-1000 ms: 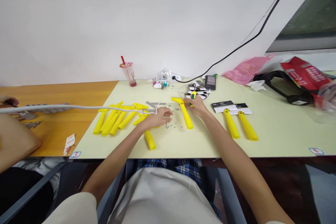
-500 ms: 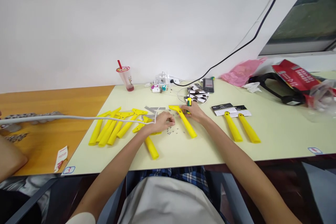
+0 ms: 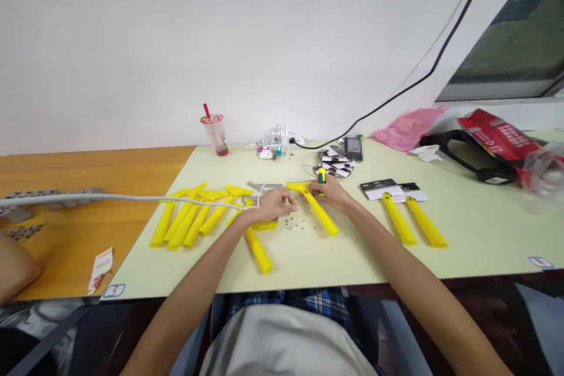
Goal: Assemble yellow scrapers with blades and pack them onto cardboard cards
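A small screwdriver (image 3: pixel 322 176) with a yellow and green handle stands upright in my right hand (image 3: pixel 332 192), whose fingers are closed around it. Those fingers also touch the head of a yellow scraper (image 3: pixel 321 211) lying in front of me. My left hand (image 3: pixel 275 204) is curled low over the table, fingertips pinched near the scraper head; whatever they hold is too small to make out. Small loose screws (image 3: pixel 291 222) are scattered just below it. Another yellow scraper (image 3: pixel 259 251) lies partly under my left wrist, and grey metal blades (image 3: pixel 258 185) lie behind the hand.
More yellow scrapers (image 3: pixel 185 217) lie in a row at left. Two carded scrapers (image 3: pixel 399 220) lie at right. Further back are a drink cup (image 3: pixel 215 136), packaging cards (image 3: pixel 335 163), a pink bag (image 3: pixel 409 128) and a red bag (image 3: pixel 497 135). A white cable (image 3: pixel 132 197) crosses above the left side.
The view has shifted slightly, so the table items sit a little further right and lower. My left fingertips have drawn a little closer to the scraper head; my right hand keeps the screwdriver.
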### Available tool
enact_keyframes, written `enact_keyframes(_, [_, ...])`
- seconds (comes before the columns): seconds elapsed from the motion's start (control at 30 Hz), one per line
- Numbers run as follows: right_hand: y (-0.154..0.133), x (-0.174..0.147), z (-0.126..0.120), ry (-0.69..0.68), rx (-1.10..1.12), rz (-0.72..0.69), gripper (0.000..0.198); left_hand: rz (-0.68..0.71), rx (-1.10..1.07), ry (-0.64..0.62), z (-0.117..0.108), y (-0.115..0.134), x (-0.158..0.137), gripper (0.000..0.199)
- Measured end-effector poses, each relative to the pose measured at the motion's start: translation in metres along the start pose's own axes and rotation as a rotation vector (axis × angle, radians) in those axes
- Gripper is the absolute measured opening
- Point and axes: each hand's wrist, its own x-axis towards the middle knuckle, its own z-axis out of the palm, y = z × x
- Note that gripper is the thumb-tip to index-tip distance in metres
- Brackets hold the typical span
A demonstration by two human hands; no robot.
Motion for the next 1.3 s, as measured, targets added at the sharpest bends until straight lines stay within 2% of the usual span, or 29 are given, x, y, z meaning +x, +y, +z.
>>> enact_keyframes(0.07, [-0.001, -0.003, 0.003, -0.024, -0.017, -0.006, 0.061, 0.017, -0.090, 0.018, -0.012, 0.004, -0.002, 0.032])
enact_keyframes(0.13, [-0.004, -0.007, 0.007, -0.081, -0.035, -0.008, 0.061, 0.032, -0.199, 0.093, -0.023, 0.009, -0.003, 0.038])
enact_keyframes(0.23, [-0.007, -0.014, 0.016, -0.161, -0.062, 0.017, 0.062, 0.028, -0.271, 0.261, -0.029, 0.013, -0.002, 0.040])
enact_keyframes(0.3, [-0.007, -0.020, 0.022, -0.184, -0.092, 0.040, 0.064, 0.002, -0.257, 0.305, -0.026, 0.014, -0.002, 0.038])
enact_keyframes(0.4, [-0.006, -0.027, 0.030, -0.236, -0.141, 0.044, 0.063, -0.066, -0.230, 0.232, -0.020, 0.013, -0.002, 0.034])
enact_keyframes(0.5, [-0.004, -0.032, 0.035, -0.292, -0.164, 0.036, 0.057, -0.144, -0.298, 0.124, -0.013, 0.010, -0.002, 0.035])
enact_keyframes(0.57, [-0.004, -0.034, 0.036, -0.300, -0.167, 0.038, 0.055, -0.172, -0.329, 0.097, -0.011, 0.008, -0.002, 0.034])
enact_keyframes(0.8, [-0.003, -0.033, 0.034, -0.294, -0.063, 0.100, 0.053, -0.232, -0.327, 0.082, -0.012, 0.004, -0.002, 0.031])
enact_keyframes(0.97, [-0.002, -0.031, 0.035, -0.254, -0.040, 0.144, 0.053, -0.275, -0.442, 0.064, -0.010, 0.000, 0.000, 0.029])
enact_keyframes(1.13, [-0.001, -0.030, 0.036, -0.218, -0.004, 0.162, 0.056, -0.368, -0.589, 0.121, -0.005, -0.004, 0.001, 0.030])
enact_keyframes(1.3, [0.002, -0.027, 0.038, -0.189, 0.044, 0.161, 0.055, -0.360, -0.638, 0.129, -0.004, -0.001, 0.001, 0.036])
